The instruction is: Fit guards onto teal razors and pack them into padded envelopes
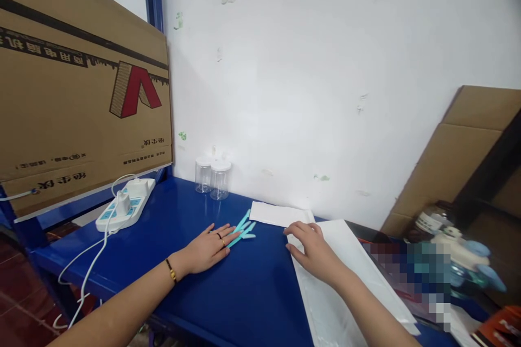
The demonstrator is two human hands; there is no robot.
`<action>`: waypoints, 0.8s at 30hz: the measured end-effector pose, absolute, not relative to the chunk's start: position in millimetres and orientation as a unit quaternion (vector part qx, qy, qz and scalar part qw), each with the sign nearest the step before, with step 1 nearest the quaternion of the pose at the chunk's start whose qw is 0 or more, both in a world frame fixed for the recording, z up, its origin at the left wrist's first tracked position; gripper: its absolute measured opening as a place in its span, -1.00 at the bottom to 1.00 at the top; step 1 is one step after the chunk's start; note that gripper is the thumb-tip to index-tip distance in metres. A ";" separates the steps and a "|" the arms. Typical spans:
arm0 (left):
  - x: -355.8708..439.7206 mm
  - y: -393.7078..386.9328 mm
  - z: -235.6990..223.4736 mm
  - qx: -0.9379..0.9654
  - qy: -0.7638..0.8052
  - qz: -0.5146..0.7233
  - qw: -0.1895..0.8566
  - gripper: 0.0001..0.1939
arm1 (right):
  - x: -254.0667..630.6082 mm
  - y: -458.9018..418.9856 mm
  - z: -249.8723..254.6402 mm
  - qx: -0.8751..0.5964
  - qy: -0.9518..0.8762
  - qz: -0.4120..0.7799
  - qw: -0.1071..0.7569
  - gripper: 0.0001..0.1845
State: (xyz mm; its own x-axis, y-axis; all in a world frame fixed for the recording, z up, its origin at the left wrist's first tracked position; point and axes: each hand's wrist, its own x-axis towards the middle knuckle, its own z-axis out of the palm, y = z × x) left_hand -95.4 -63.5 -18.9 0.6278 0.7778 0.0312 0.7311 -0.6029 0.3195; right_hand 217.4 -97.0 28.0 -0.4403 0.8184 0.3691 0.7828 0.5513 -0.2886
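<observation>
My left hand [211,248] lies flat on the blue table [240,303], its fingers stretched out. Its fingertips rest over a small fan of slim turquoise plastic sticks [244,230]; their exact kind is too small to make out. On the right, my right hand [310,246] is over a stack of large white plastic bags [337,295], fingers curved and apart with nothing visible in them. Just beyond that hand, a smaller white packet [277,213] lies near the wall. Whether the right fingertips touch the bags or packet I cannot tell.
Two clear jars [220,181] with white lids stand against the wall. A white power strip [126,206] with plugs and cords sits on the left, below a big cardboard box [85,87]. At the right are a brown jar [431,221], a blue-and-cream object [468,260] and folded cardboard [456,146].
</observation>
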 end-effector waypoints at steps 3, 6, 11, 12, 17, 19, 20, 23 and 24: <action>-84.8 -73.5 -11.3 0.900 0.386 0.091 0.178 -0.54 | 213.9 -99.9 23.5 -0.468 -0.851 0.065 0.230 -0.78; -78.2 -72.7 -7.4 0.899 0.367 0.104 0.215 -0.56 | 211.3 -102.1 17.7 -0.463 -0.853 0.083 0.225 -0.79; -66.8 -53.0 -1.9 0.882 0.385 0.172 0.209 -0.45 | 212.5 -101.6 5.3 -0.472 -0.835 0.081 0.270 -0.79; -62.6 -46.8 -1.5 0.865 0.419 0.192 0.196 -0.46 | 213.6 -100.7 2.5 -0.477 -0.828 0.082 0.284 -0.79; -31.1 -14.4 -8.7 0.799 0.554 0.173 0.157 -0.50 | 223.4 -96.2 -8.5 -0.494 -0.801 0.092 0.326 -0.79; -19.0 -4.3 -12.4 0.802 0.560 0.134 0.160 -0.58 | 228.8 -95.6 -10.6 -0.502 -0.793 0.090 0.332 -0.80; -14.4 -0.2 -13.1 0.804 0.560 0.118 0.162 -0.64 | 231.7 -95.5 -11.3 -0.506 -0.789 0.088 0.336 -0.80; -8.8 8.9 -9.8 0.813 0.550 0.085 0.170 -0.79 | 239.4 -95.5 -12.0 -0.521 -0.773 0.089 0.350 -0.79; -9.1 10.9 -7.6 0.816 0.547 0.075 0.174 -0.81 | 241.3 -95.4 -11.9 -0.527 -0.768 0.089 0.353 -0.79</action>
State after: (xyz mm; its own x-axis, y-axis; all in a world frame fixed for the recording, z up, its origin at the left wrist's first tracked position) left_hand -9.1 10.9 -7.6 0.3910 0.9179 -0.0679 0.8658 -0.3417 0.3656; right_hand 241.3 -95.4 -11.9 -0.1954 0.8725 0.4479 0.7462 0.4287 -0.5094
